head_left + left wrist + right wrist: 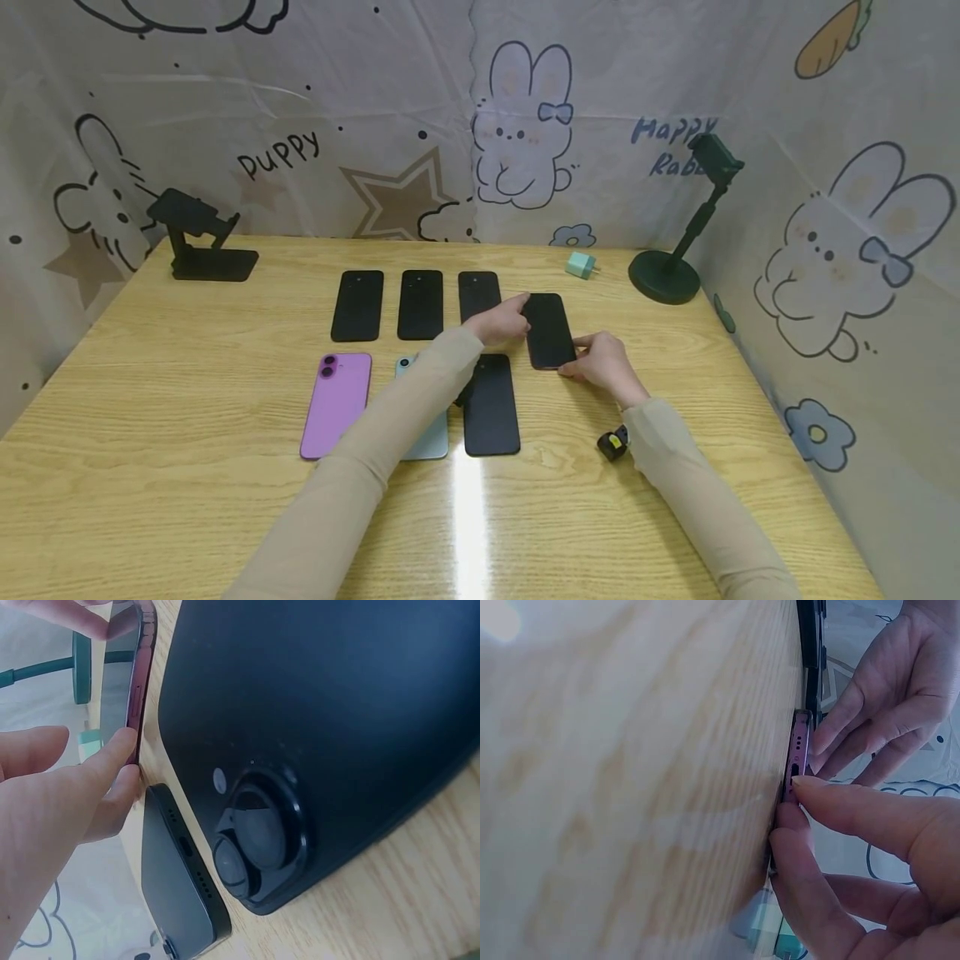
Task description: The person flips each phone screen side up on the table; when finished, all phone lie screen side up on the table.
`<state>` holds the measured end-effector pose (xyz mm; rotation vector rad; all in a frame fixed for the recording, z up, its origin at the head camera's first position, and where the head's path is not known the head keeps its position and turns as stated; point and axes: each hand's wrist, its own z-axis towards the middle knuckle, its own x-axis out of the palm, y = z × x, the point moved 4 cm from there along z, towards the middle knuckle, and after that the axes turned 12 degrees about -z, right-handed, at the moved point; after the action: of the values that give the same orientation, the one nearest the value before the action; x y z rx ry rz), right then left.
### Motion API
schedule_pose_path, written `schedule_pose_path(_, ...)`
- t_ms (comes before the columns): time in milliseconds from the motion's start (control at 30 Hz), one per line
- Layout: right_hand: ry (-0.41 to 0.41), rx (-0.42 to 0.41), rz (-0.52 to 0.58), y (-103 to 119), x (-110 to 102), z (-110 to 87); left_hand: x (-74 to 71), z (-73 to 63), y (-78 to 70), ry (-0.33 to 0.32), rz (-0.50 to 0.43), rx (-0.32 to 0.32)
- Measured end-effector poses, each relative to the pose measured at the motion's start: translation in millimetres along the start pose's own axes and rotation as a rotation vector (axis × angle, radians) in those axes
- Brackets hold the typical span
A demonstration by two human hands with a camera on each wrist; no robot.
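Note:
A dark-faced smartphone with a pink-purple edge [550,331] lies between both hands on the right of the phone group. At its lower right corner my right hand [602,362] pinches it, thumb on the edge by the charging port [795,771] in the right wrist view. My left hand [501,322] reaches across, its extended fingertips touching the phone's upper left edge; its thumb stands apart in the left wrist view. Just below the left forearm lies a black phone [492,412], its twin-lens camera [259,832] close in the left wrist view. Another dark phone [478,292] is partly hidden behind the left hand.
Two black phones [357,305] lie in the back row. A purple phone [336,408] and a pale blue phone [431,437], partly covered by the left sleeve, lie in front. Around them stand a black stand [213,262], a mint charger plug [581,265] and a dark green stand [664,277].

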<state>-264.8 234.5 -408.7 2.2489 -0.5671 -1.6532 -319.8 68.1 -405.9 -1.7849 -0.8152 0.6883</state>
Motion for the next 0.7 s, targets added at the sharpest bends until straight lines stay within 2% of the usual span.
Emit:
schedule_pose_path(200,-0.011,-0.009,0.000,0.2,1.3,0.9,-1.2,-0.6,0.4,-0.009,0.027,0.020)
schedule_pose_path(367,-0.016,-0.011,-0.002,0.3,1.6,1.2,-1.3,0.0,0.7,-0.015,0.001,0.036)
schedule_pose_path(700,-0.013,0.006,-0.003,0.7,0.1,0.3,-0.8,2.0,0.5,-0.026,-0.002,0.030)
